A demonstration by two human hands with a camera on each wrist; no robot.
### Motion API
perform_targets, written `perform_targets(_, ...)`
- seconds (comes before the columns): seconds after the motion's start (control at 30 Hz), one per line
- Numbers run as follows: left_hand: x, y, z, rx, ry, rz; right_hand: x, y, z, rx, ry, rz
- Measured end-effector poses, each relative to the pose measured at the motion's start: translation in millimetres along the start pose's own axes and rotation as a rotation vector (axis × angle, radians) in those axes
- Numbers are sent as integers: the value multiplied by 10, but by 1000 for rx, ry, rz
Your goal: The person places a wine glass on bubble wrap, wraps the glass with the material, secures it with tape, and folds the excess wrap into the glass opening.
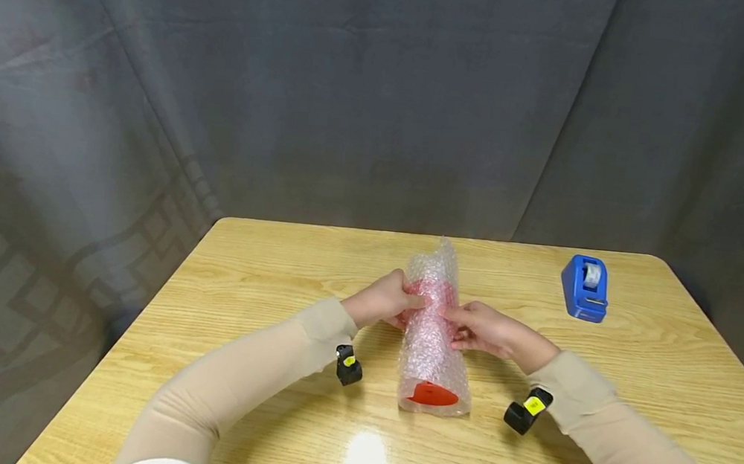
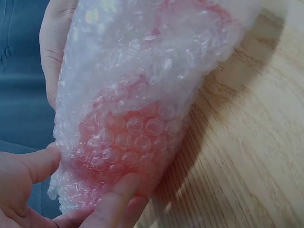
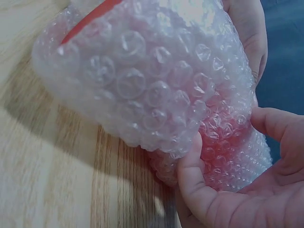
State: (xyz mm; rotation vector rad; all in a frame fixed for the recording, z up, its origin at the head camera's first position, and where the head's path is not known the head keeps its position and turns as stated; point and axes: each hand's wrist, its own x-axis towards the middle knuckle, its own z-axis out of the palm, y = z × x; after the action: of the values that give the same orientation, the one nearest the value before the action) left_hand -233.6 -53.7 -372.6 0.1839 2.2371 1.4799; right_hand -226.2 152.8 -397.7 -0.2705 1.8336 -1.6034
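Note:
A roll of clear bubble wrap [image 1: 430, 342] lies lengthwise near the middle of the table, with a red object [image 1: 433, 394] inside it. The red shows bare at the near end and pink through the layers elsewhere. From the left, my left hand [image 1: 392, 299] grips the roll, thumb on top and fingers down its side. My right hand [image 1: 487, 328] holds the opposite side, thumb on top too. In the left wrist view, fingertips [image 2: 124, 187] press the bubbles over the pink part. The right wrist view shows the right thumb and fingers [image 3: 192, 166] around the wrap.
A blue tape dispenser [image 1: 585, 288] with a roll of tape stands at the back right of the wooden table [image 1: 285, 433]. Behind the table's far edge hangs a dark grey curtain [image 1: 370, 112]. Small black cameras [image 1: 348, 368] are strapped to both wrists.

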Motion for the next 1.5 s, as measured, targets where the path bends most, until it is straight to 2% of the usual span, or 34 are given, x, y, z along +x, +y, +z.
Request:
perform_targets(0.13,6,-31,-13,-8,-17,4,9,10,9,-2,0,1)
perform_targets(0.33,27,-87,-46,-110,-53,3,0,11,9,-14,-11,-1)
perform_targets(0.57,76,-162,-64,-161,-63,-85,-26,-9,6,26,-33,-6)
perform_targets(0.97,79,-167,-70,-221,-86,-184,-13,-1,-32,40,-49,6)
perform_targets(1.2,74,-154,-55,-247,-112,-168,-19,-13,-45,-73,-14,17)
perform_targets(1.33,79,-148,-42,-233,-114,-153,-28,-27,-46,-117,-23,25)
perform_targets(1.5,92,-144,-15,-232,-108,-138,-17,-10,-43,-103,-45,22)
